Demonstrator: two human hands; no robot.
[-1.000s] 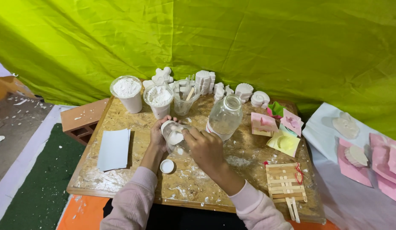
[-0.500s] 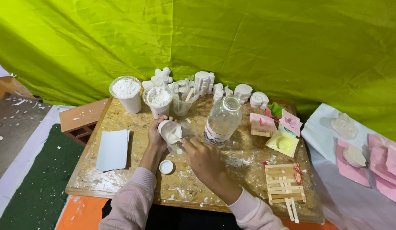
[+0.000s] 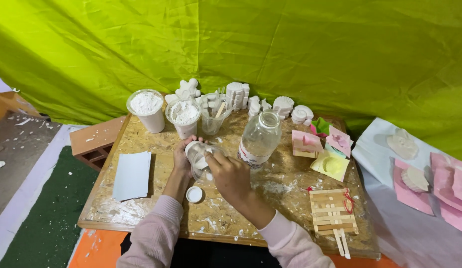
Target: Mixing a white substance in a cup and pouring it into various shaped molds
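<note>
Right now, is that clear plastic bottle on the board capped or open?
Open. The clear bottle stands upright with a bare mouth, and a small white cap lies on the board near the left hand.

Chipboard worktop (image 3: 156, 149), dusted white. On it: two cups of white powder (image 3: 147, 110) at back left, plastic bottle (image 3: 259, 139) mid, white cast shapes (image 3: 238, 94) along back edge, grey sheet (image 3: 132, 174) left, small white cap (image 3: 194, 194) front, stick pallet (image 3: 333, 212) front right, pink and yellow moulds (image 3: 323, 149) right.
</note>
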